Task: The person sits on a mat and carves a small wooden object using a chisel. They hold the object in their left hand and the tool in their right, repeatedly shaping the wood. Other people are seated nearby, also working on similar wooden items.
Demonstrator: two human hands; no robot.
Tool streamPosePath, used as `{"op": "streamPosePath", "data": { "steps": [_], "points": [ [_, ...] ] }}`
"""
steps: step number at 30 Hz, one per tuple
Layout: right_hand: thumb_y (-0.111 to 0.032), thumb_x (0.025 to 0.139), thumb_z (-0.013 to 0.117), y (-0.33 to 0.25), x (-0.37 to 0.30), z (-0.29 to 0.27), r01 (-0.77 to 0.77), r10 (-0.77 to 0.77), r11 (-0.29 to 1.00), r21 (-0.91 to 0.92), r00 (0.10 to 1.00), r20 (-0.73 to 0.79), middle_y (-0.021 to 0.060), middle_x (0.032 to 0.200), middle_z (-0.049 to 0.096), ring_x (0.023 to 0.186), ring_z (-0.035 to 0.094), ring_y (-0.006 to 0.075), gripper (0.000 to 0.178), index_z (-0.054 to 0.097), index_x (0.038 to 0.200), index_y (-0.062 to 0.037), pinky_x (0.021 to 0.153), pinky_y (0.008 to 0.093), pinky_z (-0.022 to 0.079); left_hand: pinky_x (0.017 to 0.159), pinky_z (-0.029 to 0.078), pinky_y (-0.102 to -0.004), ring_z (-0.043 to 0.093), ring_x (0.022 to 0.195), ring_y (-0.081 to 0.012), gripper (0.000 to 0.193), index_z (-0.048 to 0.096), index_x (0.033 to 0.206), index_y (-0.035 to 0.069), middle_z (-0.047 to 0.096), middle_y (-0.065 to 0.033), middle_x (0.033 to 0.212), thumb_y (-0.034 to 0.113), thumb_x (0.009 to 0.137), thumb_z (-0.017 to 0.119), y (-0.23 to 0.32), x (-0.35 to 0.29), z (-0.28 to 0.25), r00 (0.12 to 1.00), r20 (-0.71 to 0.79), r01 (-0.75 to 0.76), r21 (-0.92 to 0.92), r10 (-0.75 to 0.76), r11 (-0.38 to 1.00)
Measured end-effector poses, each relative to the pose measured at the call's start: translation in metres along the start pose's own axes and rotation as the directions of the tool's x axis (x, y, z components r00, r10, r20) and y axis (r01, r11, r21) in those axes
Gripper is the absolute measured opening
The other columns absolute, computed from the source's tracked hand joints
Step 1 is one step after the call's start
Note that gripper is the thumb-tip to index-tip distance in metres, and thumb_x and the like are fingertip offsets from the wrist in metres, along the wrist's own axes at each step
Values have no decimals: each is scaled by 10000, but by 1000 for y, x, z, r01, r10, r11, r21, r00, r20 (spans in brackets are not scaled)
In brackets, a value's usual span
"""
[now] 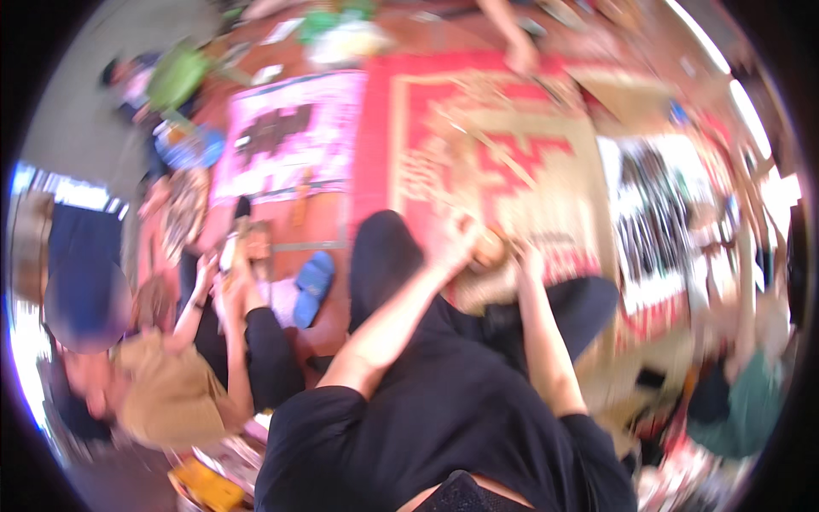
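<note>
In front of my crossed legs, a round tan-brown object (489, 250) sits between my two hands; its kind is lost in the blur. My left hand (456, 241) is closed against its left side. Just to the right of it my right hand (530, 261) is curled, with a thin dark shape at its fingertips that I cannot make out. Below both hands lies a red and tan patterned mat (409, 171). A long thin pale stick (503, 154) rests on the mat beyond my hands.
To my left are a blue slipper (314, 288), a pink sheet with dark pieces (290, 128), and a seated person in a brown shirt (175, 388). On the right, dark strips (653, 209) lie on a white sheet. Another person's hand (522, 58) reaches in at the far side.
</note>
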State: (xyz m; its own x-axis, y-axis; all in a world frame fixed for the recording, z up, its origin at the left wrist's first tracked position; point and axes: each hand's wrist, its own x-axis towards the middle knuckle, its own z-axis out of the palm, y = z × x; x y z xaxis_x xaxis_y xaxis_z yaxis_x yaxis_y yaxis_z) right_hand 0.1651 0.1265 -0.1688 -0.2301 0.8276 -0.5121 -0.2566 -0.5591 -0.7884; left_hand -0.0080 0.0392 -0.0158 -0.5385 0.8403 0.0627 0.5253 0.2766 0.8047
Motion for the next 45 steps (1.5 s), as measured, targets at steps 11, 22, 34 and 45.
{"op": "streamPosePath", "data": {
  "steps": [11, 22, 34, 45],
  "points": [
    [-89, 776, 694, -51, -33, 34, -16, 5, 996, -89, 992, -128, 30, 981, 652, 896, 583, 124, 254, 652, 1024, -47, 748, 263, 423, 829, 433, -430, 532, 951, -344, 276, 619, 916, 83, 565, -119, 974, 328, 791, 644, 13, -6, -7, 997, -76, -34, -36, 31, 999],
    [-59, 766, 712, -51, -41, 34, -28, 26, 999, -19, 995, -96, 50, 974, 655, 852, 606, 141, 258, 673, 1017, -14, 765, 251, 443, 816, 446, -440, 541, 933, -347, 299, 615, 924, 69, 582, -117, 975, 338, 796, 634, 17, -5, -5, 998, -42, -39, -29, 38, 999],
    [-113, 794, 686, -57, -39, 40, -79, 55, 986, -150, 986, -157, 17, 1006, 662, 979, 577, 152, 230, 651, 1019, -84, 828, 308, 414, 782, 449, -444, 542, 908, -352, 282, 614, 896, 68, 587, -115, 963, 333, 801, 631, 10, -5, -3, 995, -55, -83, -53, 80, 995],
    [-118, 796, 691, -63, -45, 48, -51, 43, 988, -148, 998, -53, 12, 957, 654, 944, 573, 126, 187, 675, 977, -75, 782, 286, 416, 779, 458, -437, 554, 891, -338, 272, 617, 900, 68, 590, -114, 945, 321, 800, 631, 4, -3, 2, 987, -58, -149, 9, 149, 989]
  ]
}}
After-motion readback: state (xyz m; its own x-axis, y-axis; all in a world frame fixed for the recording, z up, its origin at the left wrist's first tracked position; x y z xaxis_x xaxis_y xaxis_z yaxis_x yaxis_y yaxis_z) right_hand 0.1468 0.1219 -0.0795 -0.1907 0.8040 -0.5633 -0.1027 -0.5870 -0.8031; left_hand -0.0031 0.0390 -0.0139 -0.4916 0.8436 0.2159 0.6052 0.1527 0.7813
